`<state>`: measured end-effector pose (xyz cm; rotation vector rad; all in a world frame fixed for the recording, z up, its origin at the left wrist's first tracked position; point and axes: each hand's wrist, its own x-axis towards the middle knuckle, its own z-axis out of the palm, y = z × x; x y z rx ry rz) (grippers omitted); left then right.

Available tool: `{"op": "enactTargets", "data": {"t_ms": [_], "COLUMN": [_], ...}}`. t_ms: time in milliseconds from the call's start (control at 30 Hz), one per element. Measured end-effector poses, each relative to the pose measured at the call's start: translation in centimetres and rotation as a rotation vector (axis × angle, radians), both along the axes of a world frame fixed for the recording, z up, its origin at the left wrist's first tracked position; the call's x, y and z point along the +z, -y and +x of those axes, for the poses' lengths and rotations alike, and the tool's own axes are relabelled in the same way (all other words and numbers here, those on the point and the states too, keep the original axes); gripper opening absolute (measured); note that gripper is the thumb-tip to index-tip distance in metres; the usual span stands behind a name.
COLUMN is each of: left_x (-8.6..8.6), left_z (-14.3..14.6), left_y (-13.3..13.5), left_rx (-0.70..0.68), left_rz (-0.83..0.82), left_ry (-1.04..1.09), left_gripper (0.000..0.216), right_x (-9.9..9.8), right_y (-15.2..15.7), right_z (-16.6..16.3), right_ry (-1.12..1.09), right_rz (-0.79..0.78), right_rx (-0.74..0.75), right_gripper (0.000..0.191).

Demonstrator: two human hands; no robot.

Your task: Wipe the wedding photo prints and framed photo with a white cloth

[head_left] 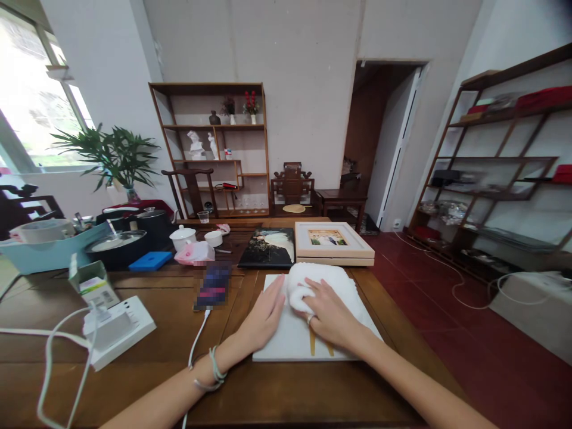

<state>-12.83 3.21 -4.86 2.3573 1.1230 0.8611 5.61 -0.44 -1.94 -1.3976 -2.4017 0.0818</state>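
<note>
On the counter, the right hand is curled around a bunched cloth at the 12 o'clock end of a white panel, while the left hand lies flat, open and empty on the panel's 9 o'clock edge.

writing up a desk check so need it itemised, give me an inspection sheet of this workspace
surface: brown wooden plank table, crowded at its far left.
job's things: flat white rectangular board; bunched white cloth on it.
clutter: glossy black picture panel, pale wood-framed photo, white lidded ceramic cup, flat blue box, white power strip.
hands: left hand flat on the board's left edge; right hand curled over the cloth.
cables: thin white cable running from a blurred phone; looping white cord at left.
surroundings: dark wooden shelf units, green potted plant, open doorway.
</note>
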Motion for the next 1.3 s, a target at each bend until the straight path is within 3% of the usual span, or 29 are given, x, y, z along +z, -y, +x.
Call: {"op": "enactTargets", "data": {"t_ms": [100, 267, 333, 433, 567, 700, 767, 833, 933, 1067, 1167, 1300], "left_x": [0.3, 0.9, 1.0, 0.9, 0.6, 0.3, 0.1, 0.0, 0.2, 1.1, 1.3, 0.6], "left_z": [0.1, 0.1, 0.2, 0.2, 0.2, 0.1, 0.1, 0.0, 0.1, 0.2, 0.2, 0.1], "left_y": [-0.1, 0.0, 0.2, 0.4, 0.6, 0.5, 0.4, 0.4, 0.4, 0.7, 0.8, 0.6], "left_rx": [0.042, 0.06, 0.052, 0.024, -0.066, -0.097, -0.094, -0.086, -0.083, -0.137, -0.145, -0.105], "left_rz": [0.003, -0.005, -0.017, -0.046, -0.033, -0.005, -0.009, -0.003, 0.043, 0.115, 0.105, 0.055], "left_ry": [0.144, 0.202, 0.199, 0.118, -0.086, -0.161, -0.168, -0.168, -0.156, -0.144, -0.141, -0.164], "left_gripper": [0.048, 0.047, 0.046, 0.044, 0.035, 0.038, 0.04, 0.039, 0.036, 0.032, 0.032, 0.034], "right_x": [0.3, 1.9, 2.4, 2.9, 3.7, 4.3, 4.4, 4.3, 4.0, 3.5, 3.4, 3.6], "right_y": [1.7, 5.8, 6.9, 7.5, 5.9, 2.7, 0.9, -0.9, -3.5, -6.2, -6.8, -6.1], "right_z": [-1.2, -1.3, -0.4, 1.7, 5.2, 7.2, 6.6, 4.8, 1.1, -2.6, -2.7, 1.0], "right_ry": [0.046, -0.026, -0.067, -0.137, -0.355, -0.414, -0.27, -0.082, 0.064, 0.174, 0.216, 0.236], "right_rz": [-0.018, -0.105, -0.167, -0.244, -0.242, -0.022, 0.105, 0.149, 0.099, 0.023, -0.013, -0.048], "right_rx": [0.153, 0.391, 0.398, 0.253, -0.016, -0.14, -0.121, -0.033, 0.127, 0.24, 0.24, 0.159], "right_gripper": [0.023, 0.021, 0.02, 0.017, 0.024, 0.02, 0.013, 0.021, 0.031, 0.027, 0.025, 0.028]}}
